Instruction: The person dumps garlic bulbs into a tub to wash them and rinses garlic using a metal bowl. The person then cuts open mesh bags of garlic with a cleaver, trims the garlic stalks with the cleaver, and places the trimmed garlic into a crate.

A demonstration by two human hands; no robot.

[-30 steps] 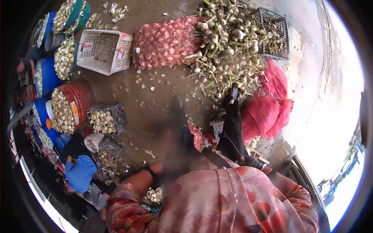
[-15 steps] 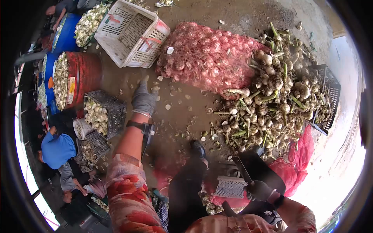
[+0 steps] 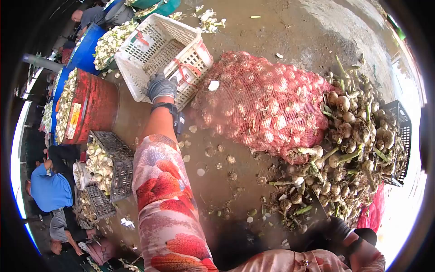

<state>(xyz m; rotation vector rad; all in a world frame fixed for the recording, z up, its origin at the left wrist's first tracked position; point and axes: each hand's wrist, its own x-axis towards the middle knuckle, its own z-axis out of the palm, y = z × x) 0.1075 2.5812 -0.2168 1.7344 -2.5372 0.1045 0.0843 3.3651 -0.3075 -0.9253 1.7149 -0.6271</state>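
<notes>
My left hand [image 3: 161, 87], in a grey glove, is at the near edge of a white plastic crate [image 3: 199, 61]. Its fingers are hooked over the rim, and their tips are partly hidden. The crate lies tilted on the wet floor, and I see no garlic inside it. At the lower right, my dark-gloved right hand [image 3: 339, 228] is closed around a knife [image 3: 318, 204], whose blade points up and left over loose garlic bulbs with stems [image 3: 344, 167]. A red mesh sack [image 3: 267, 102] full of garlic lies between the crate and that heap.
A red barrel [image 3: 97, 106] and a blue barrel [image 3: 93, 45] hold garlic at the left. Black crates [image 3: 121, 170] of garlic stand below them. A person in a blue shirt [image 3: 52, 186] sits at far left. Another black crate [image 3: 398, 140] borders the heap.
My left hand has gone from above the bare floor up to the crate's rim. The right hand with the knife has shifted toward the garlic heap. The whole view has swung, too.
</notes>
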